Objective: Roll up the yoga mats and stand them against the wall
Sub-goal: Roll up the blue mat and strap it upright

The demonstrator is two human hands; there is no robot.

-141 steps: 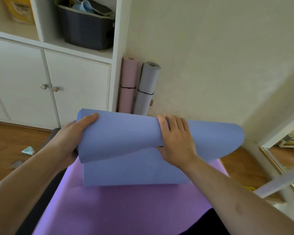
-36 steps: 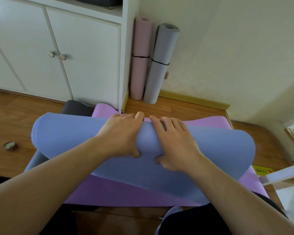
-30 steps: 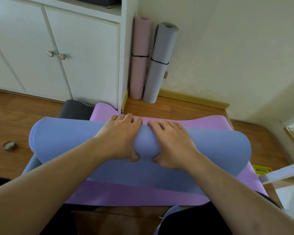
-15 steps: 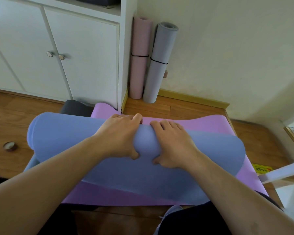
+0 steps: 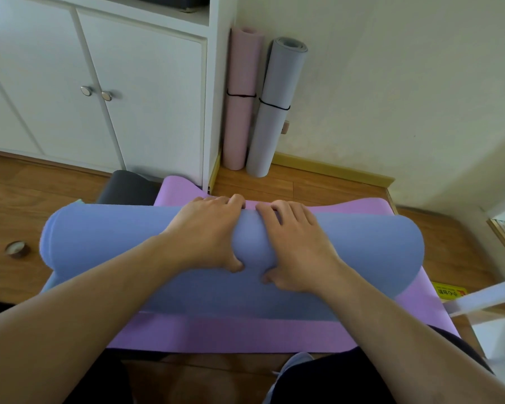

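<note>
A blue yoga mat (image 5: 105, 237) lies crosswise as a loose, fat roll on top of a flat purple mat (image 5: 231, 336). My left hand (image 5: 207, 234) and my right hand (image 5: 292, 246) grip the roll side by side at its middle, fingers curled over the far side and thumbs tucked under the near side, squeezing it narrower there. A short unrolled blue flap lies toward me on the purple mat. A dark grey mat (image 5: 126, 188) peeks out beyond the roll on the left. A pink rolled mat (image 5: 241, 97) and a grey rolled mat (image 5: 277, 112), each banded, stand against the wall.
A white cabinet (image 5: 105, 83) with two knobbed doors stands at the left, just beyond the mats. A roll of tape (image 5: 18, 249) lies on the wooden floor at the left. A yellow label (image 5: 449, 293) and a white bar are at the right.
Since 4.7 s ago the roll came down from mid-air onto the purple mat and both hands moved to its middle. Over the last second the roll has barely shifted.
</note>
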